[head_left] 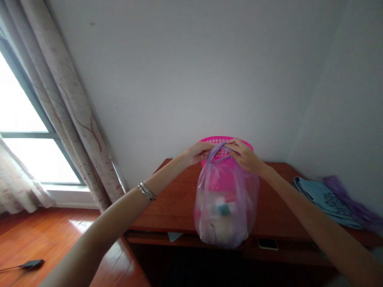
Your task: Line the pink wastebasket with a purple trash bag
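A see-through purple plastic bag point(226, 207) hangs in front of the desk, with pale, pinkish and teal contents blurred inside it. My left hand point(201, 151) grips the gathered top of the bag from the left. Opposite it, my right hand point(242, 154) pinches the twisted neck of the same bag. Both hands are closed on the plastic. Behind the bag stands a bright pink basket point(209, 139) with holes in its wall; its lower part shows only through the bag.
The reddish-brown desk point(170, 195) stands against the wall. Folded blue cloth point(326, 199) and a crumpled purple bag point(353, 201) lie at the right. A phone point(267, 244) rests below the desktop. A black adapter point(32, 264) with a cable lies on the floor near the curtain point(68, 91).
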Motion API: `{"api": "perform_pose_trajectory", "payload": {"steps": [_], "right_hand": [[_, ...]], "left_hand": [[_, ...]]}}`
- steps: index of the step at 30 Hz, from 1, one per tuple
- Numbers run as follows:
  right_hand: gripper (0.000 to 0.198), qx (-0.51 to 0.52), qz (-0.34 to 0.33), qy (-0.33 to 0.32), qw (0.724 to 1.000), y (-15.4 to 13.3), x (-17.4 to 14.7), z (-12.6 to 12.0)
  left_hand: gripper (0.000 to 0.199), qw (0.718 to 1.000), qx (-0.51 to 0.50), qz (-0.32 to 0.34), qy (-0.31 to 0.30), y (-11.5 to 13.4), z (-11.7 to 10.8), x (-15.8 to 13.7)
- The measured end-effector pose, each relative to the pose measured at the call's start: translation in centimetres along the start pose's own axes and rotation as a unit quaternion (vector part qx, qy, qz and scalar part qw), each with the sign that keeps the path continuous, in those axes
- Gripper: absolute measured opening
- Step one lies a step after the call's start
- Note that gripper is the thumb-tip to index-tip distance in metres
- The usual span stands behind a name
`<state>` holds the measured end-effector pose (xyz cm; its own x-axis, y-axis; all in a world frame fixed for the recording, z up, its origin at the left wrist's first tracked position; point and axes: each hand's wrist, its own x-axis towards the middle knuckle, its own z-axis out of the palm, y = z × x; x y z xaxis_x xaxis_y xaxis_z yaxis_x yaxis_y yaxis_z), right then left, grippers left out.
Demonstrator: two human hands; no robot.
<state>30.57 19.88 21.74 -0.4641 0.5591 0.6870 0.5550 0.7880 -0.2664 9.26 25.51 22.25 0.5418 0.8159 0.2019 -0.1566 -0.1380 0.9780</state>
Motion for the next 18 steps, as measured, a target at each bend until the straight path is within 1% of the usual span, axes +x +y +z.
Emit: {"api": "perform_pose_trajectory", "payload": {"steps": [2, 3, 5, 6, 7, 9, 11, 12, 14, 15, 18], "right_hand": [[0.032, 0.066, 0.013, 0.018, 0.998, 0.4, -0.6, -0.7], [0.031, 0.098, 0.031, 0.030, 0.994, 0.6, -1.1, -0.9], [0.029, 0.176, 0.093, 0.061, 0.978, 1.1, -2.3, -1.3], [0.029, 0.226, 0.130, 0.085, 0.962, 1.3, -3.0, -1.4], [0.029, 0.280, 0.167, 0.113, 0.939, 1.6, -3.8, -1.4], [0.027, 0.378, 0.229, 0.166, 0.881, 2.0, -5.6, -1.4], [0.022, 0.440, 0.269, 0.207, 0.831, 2.2, -7.6, -1.5], [0.020, 0.456, 0.285, 0.218, 0.814, 2.2, -8.7, -1.5], [0.018, 0.470, 0.313, 0.230, 0.792, 2.2, -10.8, -1.8], [0.018, 0.472, 0.326, 0.234, 0.785, 2.2, -11.8, -1.9], [0.019, 0.471, 0.359, 0.234, 0.771, 2.3, -14.0, -2.2]], "left_hand": [[0.012, 0.999, -0.010, -0.004, 0.037, 0.0, -0.4, -0.7], [0.016, 0.998, -0.011, -0.006, 0.056, 0.0, -0.8, -1.0], [0.025, 0.995, 0.009, 0.030, 0.091, 0.0, -1.5, -1.8], [0.029, 0.994, 0.025, 0.048, 0.099, 0.0, -2.0, -2.3], [0.032, 0.991, 0.043, 0.066, 0.105, 0.1, -2.5, -2.7], [0.035, 0.982, 0.104, 0.100, 0.125, 0.1, -3.6, -3.8], [0.031, 0.962, 0.197, 0.118, 0.151, 0.1, -4.8, -5.0], [0.029, 0.949, 0.246, 0.118, 0.158, -0.1, -5.4, -5.7], [0.027, 0.928, 0.319, 0.104, 0.163, -0.5, -6.6, -7.1], [0.027, 0.922, 0.339, 0.094, 0.163, -0.9, -7.2, -7.8], [0.028, 0.920, 0.351, 0.065, 0.160, -2.0, -8.4, -9.9]]}}
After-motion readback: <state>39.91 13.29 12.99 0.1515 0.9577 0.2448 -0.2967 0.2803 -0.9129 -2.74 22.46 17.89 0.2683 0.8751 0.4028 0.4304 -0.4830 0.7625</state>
